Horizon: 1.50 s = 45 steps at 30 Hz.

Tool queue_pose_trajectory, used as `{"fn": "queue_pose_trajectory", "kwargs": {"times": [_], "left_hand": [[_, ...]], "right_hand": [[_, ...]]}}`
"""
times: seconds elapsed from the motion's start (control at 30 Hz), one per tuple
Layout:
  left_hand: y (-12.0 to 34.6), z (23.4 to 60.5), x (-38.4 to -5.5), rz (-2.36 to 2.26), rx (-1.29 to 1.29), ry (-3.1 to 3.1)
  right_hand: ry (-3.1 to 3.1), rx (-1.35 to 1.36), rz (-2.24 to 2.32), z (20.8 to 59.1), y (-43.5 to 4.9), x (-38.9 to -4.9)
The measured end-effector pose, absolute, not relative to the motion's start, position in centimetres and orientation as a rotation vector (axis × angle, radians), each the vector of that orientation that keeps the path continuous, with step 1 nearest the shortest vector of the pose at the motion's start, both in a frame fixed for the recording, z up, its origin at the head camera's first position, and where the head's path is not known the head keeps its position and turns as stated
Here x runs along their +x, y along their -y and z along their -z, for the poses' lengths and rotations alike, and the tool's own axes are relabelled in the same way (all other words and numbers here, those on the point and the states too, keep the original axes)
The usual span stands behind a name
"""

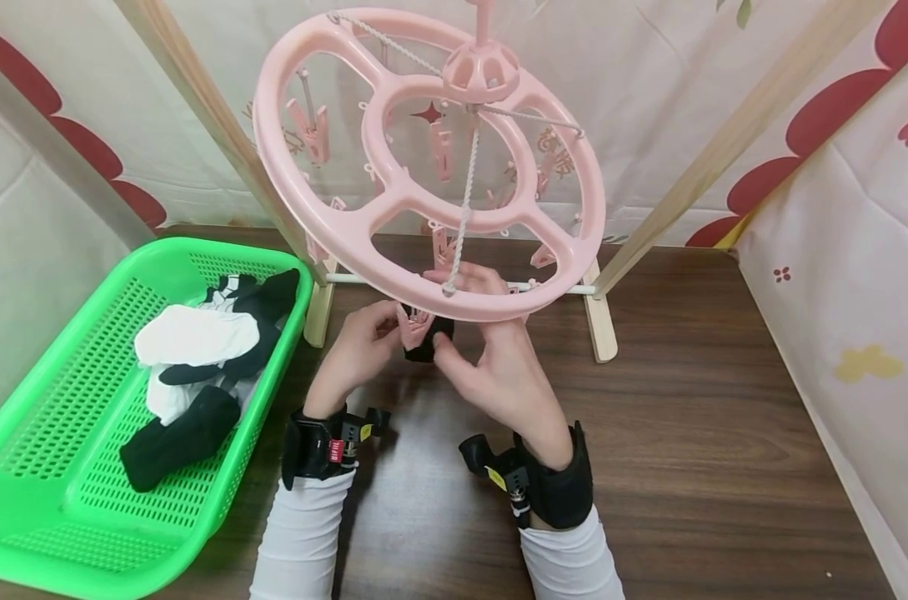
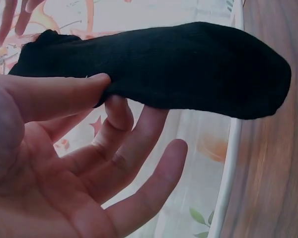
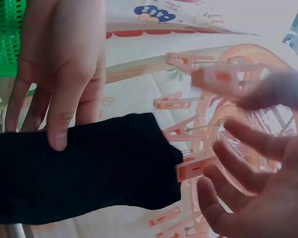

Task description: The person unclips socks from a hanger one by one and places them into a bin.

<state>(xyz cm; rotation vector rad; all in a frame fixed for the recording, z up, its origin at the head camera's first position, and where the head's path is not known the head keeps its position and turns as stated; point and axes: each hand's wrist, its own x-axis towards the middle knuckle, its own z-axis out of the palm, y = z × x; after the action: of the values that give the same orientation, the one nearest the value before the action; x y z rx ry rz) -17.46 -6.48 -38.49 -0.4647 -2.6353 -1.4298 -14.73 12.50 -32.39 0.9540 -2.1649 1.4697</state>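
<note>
A black sock [image 2: 188,69] stretches lengthwise in the left wrist view. My left hand [image 1: 356,350] pinches its edge between thumb and fingers. At the cuff, a pink clothespin [image 3: 196,167] grips the fabric. My right hand [image 3: 253,163] is close by that clothespin, its fingers spread and loosely bent. Another pink clothespin [image 3: 218,82], blurred, is right beside the right thumb. Overhead, the pink round drying hanger [image 1: 273,125] hangs tilted on white cords and partly covers the right fingers in the head view.
On the left, a green basket [image 1: 18,500] holds several black and white socks, including a white sock [image 1: 198,335]. A wooden stand [image 1: 659,187] flanks the hanger, its feet on the brown table [image 1: 686,458]. Other clothespins [image 1: 311,133] dangle beneath the ring. Printed fabric walls enclose the table.
</note>
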Motion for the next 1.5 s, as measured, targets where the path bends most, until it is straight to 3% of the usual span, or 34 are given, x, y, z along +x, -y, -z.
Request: {"fn": "queue_pose_trajectory", "kwargs": {"times": [0.27, 0.7, 0.9, 1.5], "left_hand": [[6.9, 38.3, -17.4, 1.452, -0.513, 2.68], [6.7, 38.4, -17.1, 1.414, -0.663, 2.709], [6.7, 38.1, -17.1, 1.404, -0.672, 2.742], [6.0, 38.4, -17.0, 1.321, -0.817, 2.714]], "right_hand": [[2.035, 0.733, -1.492, 33.1, -11.9, -15.7], [1.865, 0.788, -1.801, 34.4, -11.2, -17.1], [1.787, 0.672, -1.887, 34.7, -11.3, -17.2], [1.74, 0.747, -1.918, 34.6, -11.2, -17.4]]}}
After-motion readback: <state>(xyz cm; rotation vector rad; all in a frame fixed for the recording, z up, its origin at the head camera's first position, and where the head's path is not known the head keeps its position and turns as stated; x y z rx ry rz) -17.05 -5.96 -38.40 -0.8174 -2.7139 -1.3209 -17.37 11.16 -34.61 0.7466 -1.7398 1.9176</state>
